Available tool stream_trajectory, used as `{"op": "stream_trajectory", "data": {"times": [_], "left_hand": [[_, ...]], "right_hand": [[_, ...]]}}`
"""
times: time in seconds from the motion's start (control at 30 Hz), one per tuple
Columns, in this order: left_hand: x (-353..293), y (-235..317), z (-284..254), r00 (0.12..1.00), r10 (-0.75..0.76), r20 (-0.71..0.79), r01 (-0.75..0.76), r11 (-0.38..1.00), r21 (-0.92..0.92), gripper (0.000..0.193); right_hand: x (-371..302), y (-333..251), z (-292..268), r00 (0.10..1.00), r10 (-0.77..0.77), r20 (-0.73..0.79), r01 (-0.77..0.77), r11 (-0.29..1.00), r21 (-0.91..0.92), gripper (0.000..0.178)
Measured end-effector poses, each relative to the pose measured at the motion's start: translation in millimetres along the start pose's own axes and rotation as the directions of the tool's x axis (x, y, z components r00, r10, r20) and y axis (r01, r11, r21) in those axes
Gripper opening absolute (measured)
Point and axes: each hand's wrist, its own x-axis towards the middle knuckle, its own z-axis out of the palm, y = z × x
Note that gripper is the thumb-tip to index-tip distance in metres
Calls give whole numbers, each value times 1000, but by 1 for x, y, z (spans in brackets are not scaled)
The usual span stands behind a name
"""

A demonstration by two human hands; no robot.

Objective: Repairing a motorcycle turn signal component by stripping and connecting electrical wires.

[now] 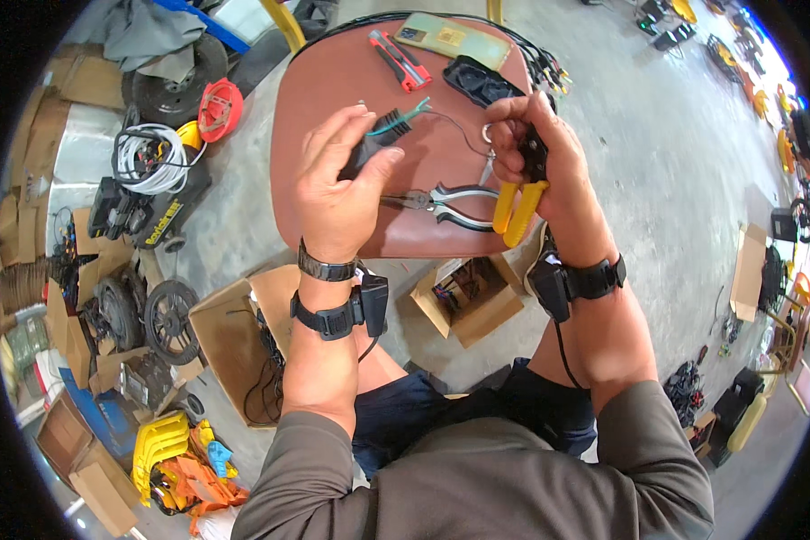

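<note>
My left hand (337,193) is closed around a black plug-like part (360,157) with a ribbed sleeve. Bared-looking green wires (416,109) stick out of it toward the middle. My right hand (558,153) grips a wire stripper with yellow handles (524,211) and a black head, partly covered by my fingers. Between and below the hands, pliers with black-and-white handles (450,203) lie on a brown padded seat (324,81). Farther back on it are a red utility knife (400,61), a phone (454,41) and a black molded shell (481,83).
Black cables (549,67) run along the seat's far right edge. Beneath its near edge stand open cardboard boxes (468,306), (234,337). Wheels (173,321), coiled white cable (148,160) and a red helmet (220,110) crowd the left floor. Equipment lines the right side.
</note>
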Motion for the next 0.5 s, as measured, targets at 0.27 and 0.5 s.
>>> {"op": "stream_trajectory", "data": {"times": [0.27, 0.5], "left_hand": [[2, -18, -30, 835, -536, -127, 120, 402, -908, 39], [-38, -23, -116, 688, -655, -313, 122, 529, -839, 37]], "right_hand": [[-7, -5, -22, 986, -105, 128, 108, 994, -20, 53], [5, -1, -30, 945, -3, 328, -31, 995, 99, 50]]}}
